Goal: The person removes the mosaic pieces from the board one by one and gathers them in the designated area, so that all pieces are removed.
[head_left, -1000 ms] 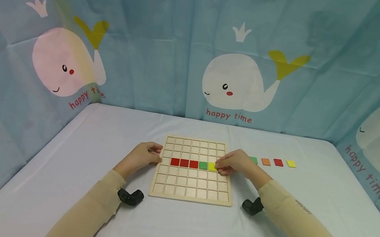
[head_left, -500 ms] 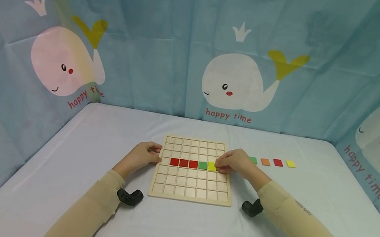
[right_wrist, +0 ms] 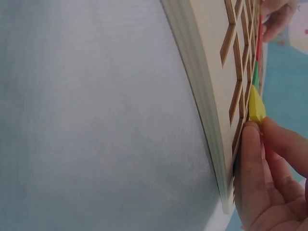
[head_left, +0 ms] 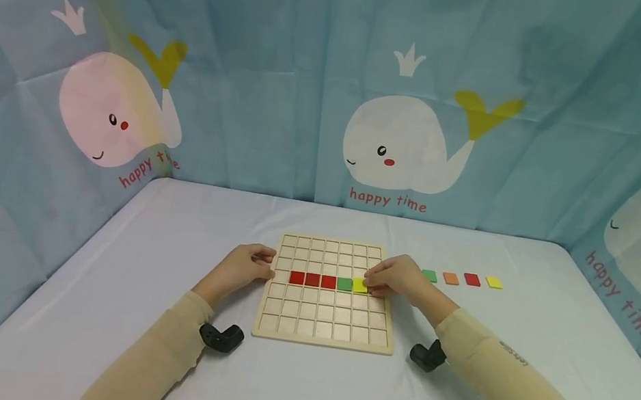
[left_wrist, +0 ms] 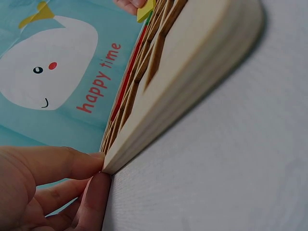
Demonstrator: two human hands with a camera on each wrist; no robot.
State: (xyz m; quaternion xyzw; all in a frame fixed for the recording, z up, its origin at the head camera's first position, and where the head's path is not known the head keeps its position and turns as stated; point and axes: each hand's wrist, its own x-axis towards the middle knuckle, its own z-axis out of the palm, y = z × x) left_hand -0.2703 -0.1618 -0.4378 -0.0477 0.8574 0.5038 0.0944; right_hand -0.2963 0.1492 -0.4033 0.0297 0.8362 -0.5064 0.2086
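Observation:
A light wooden grid board (head_left: 323, 331) lies on the white table. My left hand (head_left: 240, 271) pinches its left edge between thumb and fingers, seen close in the left wrist view. Across one row sit three red tiles (head_left: 312, 280), then a green tile (head_left: 344, 284) to their right. My right hand (head_left: 404, 280) pinches a yellow tile (head_left: 360, 285) by its right side, just right of the green one. In the right wrist view this yellow tile (right_wrist: 257, 107) is tilted, its far end down at the row and its near end raised between thumb and finger.
Right of the board, loose tiles lie in a line: green (head_left: 429, 276), orange (head_left: 450, 278), red (head_left: 472, 279) and yellow (head_left: 494, 282). A black device (head_left: 222, 337) sits at the left wrist, another black device (head_left: 428, 356) at the right. A whale-print curtain (head_left: 283, 118) encloses the table.
The head view has shifted slightly, moving everything a little down the picture. Both hands keep their places on the board edge and the yellow tile.

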